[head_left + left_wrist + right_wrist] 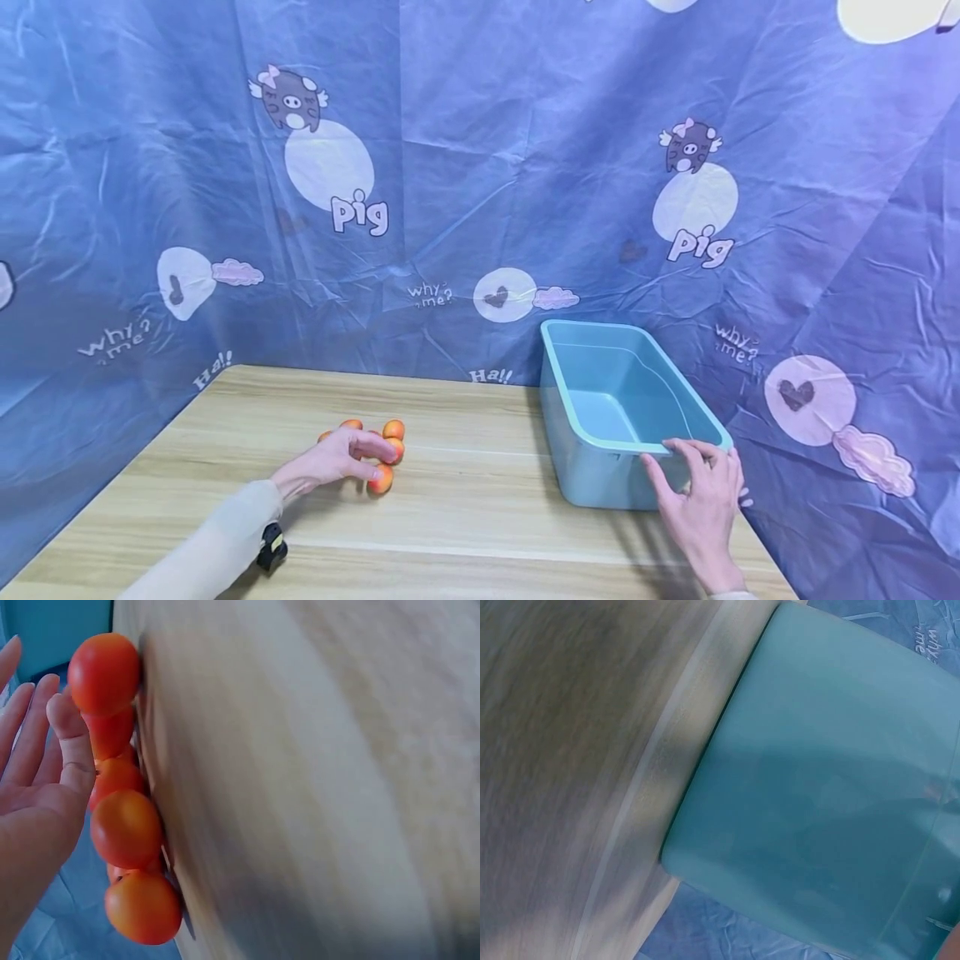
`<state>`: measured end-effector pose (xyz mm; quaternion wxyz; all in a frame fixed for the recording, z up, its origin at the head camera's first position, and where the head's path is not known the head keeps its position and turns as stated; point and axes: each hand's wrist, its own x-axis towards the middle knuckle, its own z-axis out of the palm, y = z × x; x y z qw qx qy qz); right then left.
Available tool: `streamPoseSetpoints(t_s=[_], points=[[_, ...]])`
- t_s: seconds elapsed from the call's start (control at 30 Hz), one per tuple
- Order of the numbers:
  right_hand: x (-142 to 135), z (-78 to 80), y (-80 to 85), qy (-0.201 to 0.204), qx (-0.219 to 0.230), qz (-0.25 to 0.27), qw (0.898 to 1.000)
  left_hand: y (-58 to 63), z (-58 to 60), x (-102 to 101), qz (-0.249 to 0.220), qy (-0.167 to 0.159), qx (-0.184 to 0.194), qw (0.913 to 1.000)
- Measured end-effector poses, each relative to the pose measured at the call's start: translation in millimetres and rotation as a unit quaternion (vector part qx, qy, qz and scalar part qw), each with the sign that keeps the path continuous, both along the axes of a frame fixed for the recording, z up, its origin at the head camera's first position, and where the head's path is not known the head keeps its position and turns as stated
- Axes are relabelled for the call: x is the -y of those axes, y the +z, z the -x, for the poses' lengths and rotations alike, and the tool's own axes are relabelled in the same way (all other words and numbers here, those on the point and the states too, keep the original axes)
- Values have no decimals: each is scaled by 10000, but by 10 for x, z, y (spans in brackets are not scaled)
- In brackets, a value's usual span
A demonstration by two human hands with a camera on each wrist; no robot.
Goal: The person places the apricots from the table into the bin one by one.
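Note:
A loose group of small orange-red tomatoes (381,480) lies on the table, several of them lined up in the left wrist view. My left hand (337,457) reaches over the group, partly hiding it, with thumb and fingers apart. Close beside the tomatoes (126,829), the left wrist view shows that hand (46,761) with its fingers extended. On the right stands a blue-green plastic bin (600,471), nothing visible inside it. At its near right corner my right hand (701,496) grips the rim, thumb towards the front. Only a sliver of skin shows in the right wrist view.
The light wooden table (465,517) ends against a blue printed curtain (450,208) at the back and sides. A small black device (272,547) sits at the left sleeve. The bin's tall wall (802,780) stands on the table's right part.

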<state>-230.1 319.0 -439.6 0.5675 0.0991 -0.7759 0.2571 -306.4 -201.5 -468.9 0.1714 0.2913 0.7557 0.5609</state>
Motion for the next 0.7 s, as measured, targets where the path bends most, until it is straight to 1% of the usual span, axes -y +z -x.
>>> streamPoseSetpoints(t_s=[0.23, 0.47, 0.57, 0.7], points=[[-4, 2, 4, -11, 11, -4, 10000, -35, -4, -13, 224, -55, -301, 9993], [-10, -12, 11, -31, 38, 8, 10000, -48, -25, -26, 405, -68, -201, 9990], [-9, -14, 14, -38, 35, 15, 10000, -37, -30, -31, 568, -32, -281, 9980], [1, -17, 12, -36, 144, -56, 9999, -21, -31, -12, 949, 34, -474, 9944]])
